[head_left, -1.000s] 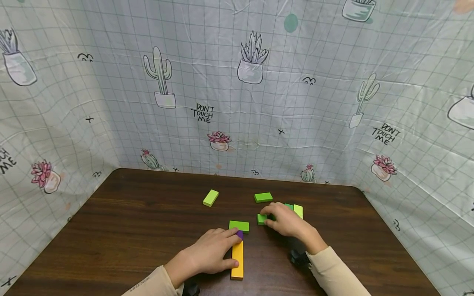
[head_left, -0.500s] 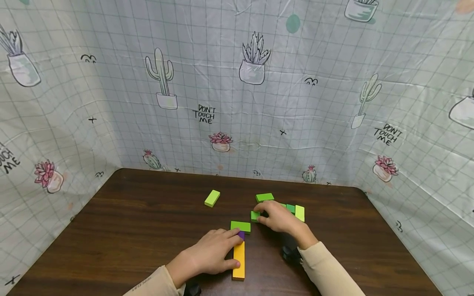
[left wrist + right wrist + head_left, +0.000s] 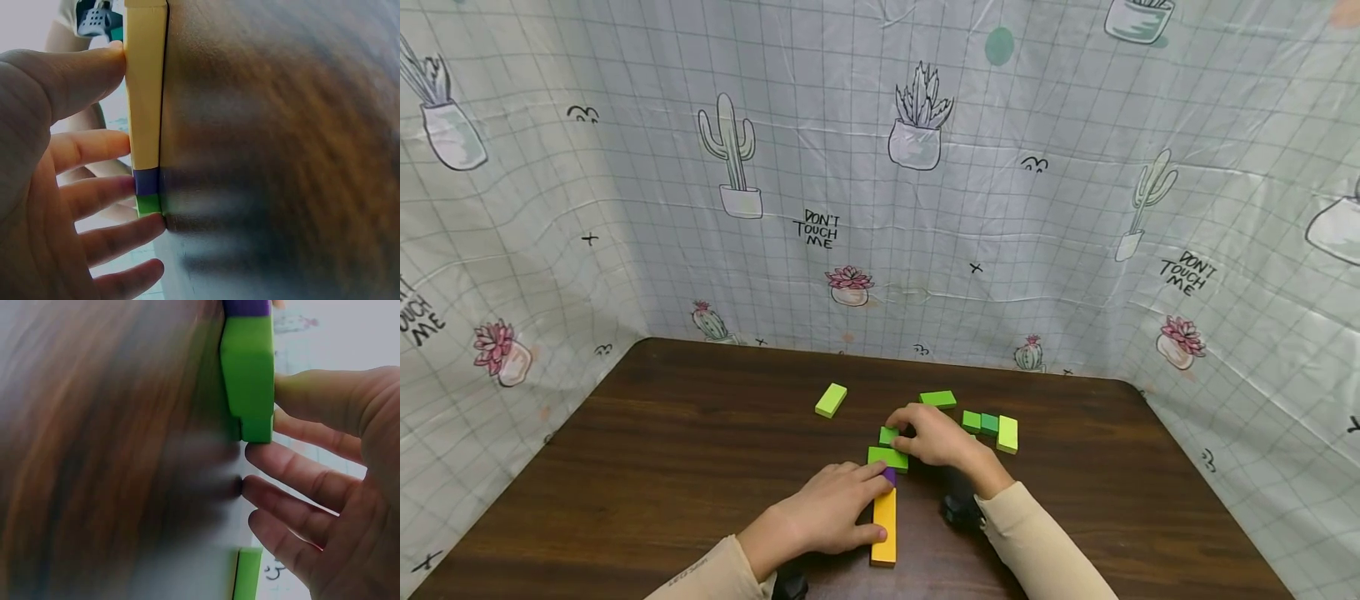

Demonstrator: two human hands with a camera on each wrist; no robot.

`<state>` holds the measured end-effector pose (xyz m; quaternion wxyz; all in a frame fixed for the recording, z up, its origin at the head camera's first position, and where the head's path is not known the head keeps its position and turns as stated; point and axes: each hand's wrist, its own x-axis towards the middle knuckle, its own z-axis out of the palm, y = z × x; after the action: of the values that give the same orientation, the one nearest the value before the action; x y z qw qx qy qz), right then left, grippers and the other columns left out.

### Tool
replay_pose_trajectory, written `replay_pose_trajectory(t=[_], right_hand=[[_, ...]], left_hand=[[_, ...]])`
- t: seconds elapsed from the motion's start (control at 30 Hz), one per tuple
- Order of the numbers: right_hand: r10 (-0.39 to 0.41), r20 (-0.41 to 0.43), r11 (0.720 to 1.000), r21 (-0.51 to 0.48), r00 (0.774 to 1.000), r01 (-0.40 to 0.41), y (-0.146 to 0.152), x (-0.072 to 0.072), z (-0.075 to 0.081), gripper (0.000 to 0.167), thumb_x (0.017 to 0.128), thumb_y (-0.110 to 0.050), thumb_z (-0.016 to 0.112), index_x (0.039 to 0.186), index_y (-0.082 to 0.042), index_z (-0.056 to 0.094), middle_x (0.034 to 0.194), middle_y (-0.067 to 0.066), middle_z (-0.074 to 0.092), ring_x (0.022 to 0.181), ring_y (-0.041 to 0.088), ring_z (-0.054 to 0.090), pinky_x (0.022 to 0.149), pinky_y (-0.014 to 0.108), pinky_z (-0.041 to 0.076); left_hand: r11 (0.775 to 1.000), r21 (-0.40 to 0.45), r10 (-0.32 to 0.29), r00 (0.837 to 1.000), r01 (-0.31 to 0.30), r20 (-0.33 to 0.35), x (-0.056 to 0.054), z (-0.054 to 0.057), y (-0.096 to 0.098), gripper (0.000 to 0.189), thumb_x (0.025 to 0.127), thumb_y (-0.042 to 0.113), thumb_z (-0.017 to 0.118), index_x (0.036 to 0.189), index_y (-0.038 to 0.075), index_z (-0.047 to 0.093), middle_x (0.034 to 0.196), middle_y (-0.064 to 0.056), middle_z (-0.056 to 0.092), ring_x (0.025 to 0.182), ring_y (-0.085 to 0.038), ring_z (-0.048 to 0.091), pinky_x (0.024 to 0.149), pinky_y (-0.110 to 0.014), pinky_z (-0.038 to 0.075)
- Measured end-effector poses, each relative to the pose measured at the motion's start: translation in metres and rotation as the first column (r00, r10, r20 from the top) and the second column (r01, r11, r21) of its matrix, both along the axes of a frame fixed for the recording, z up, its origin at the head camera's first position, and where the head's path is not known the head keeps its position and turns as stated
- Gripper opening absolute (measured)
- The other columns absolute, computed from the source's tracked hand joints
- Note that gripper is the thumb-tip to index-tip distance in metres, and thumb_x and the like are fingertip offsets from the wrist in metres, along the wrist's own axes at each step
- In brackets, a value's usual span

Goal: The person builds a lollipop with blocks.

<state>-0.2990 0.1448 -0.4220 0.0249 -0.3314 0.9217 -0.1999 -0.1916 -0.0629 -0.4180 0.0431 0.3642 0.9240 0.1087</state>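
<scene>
Small green block being set at the far end of a block column, middle of the frame.
From the left: the left hand, lower centre, lies with fingers extended, steadying a long yellow-orange bar and a small purple block; a pale lime rectangular block lies apart above it, at centre. Next, a bright green rectangular block crosses the column's upper end, and the small square green block sits just above, seemingly touching it, pinched by the right hand's thumb and fingers. Right of centre, a loose green rectangular block and a short row lie on the brown wood-grain table. The step appears to be alignment; the next move calls for squaring the edges, then releasing without nudging the column.
</scene>
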Motion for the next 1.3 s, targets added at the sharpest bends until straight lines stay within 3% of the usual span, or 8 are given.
replay_pose_trajectory(t=[0.4,1.3], right_hand=[[0.024,0.011,1.0,-0.005,1.0,-0.024,-0.014,0.002,0.004,0.023,0.091,-0.019,0.066,0.113,-0.012,0.068,0.102,0.0,0.063,0.089,0.015,0.057,0.079,0.035,0.049],[0.034,-0.006,0.999,-0.003,0.999,-0.034,-0.015,0.004,0.002,0.023,0.091,-0.02,0.066,0.113,-0.011,0.069,0.102,0.0,0.064,0.09,0.015,0.058,0.079,0.034,0.05]], left_hand=[[1.0,0.0,-0.005,1.0,0.005,0.003,-0.001,0.001,-0.001,0.056,0.09,0.051,0.059,0.135,0.02,0.053,0.147,-0.002,0.042,0.128,-0.023,0.045,0.104,-0.044,0.036],[1.0,0.0,-0.015,1.0,0.015,-0.012,0.0,0.002,-0.001,0.056,0.09,0.051,0.06,0.134,0.019,0.054,0.146,-0.002,0.043,0.126,-0.024,0.046,0.103,-0.044,0.037]])
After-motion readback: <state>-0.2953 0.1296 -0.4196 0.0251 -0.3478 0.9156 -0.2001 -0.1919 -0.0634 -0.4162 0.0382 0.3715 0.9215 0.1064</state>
